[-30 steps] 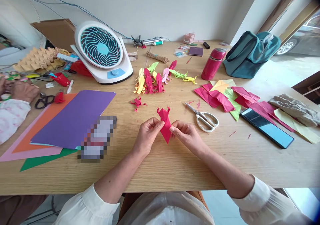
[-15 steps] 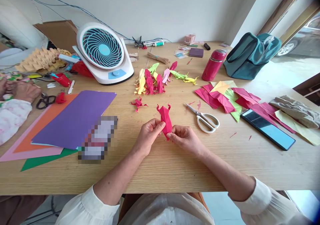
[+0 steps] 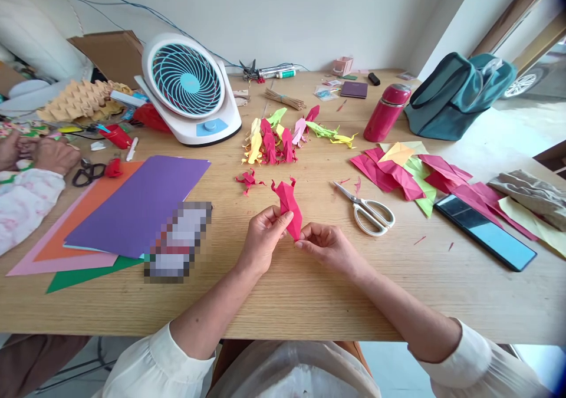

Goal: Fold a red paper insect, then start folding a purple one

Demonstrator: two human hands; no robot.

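Red folded paper figure [image 3: 290, 209], held just above the wooden table [image 3: 309, 309] in front of me, its two curled tips pointing to about twelve o'clock. My left hand [image 3: 262, 239] pinches its side between thumb and fingers; my right hand [image 3: 331, 246] pinches its lower tip at six o'clock. From the figure, white-handled scissors [image 3: 375, 216] lie at three o'clock, a purple sheet [image 3: 141, 206] at nine, and colourful folded figures [image 3: 269, 141] near twelve

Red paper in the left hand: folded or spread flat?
Folded: the paper is narrow and creased, its far end drawn into two curled points.
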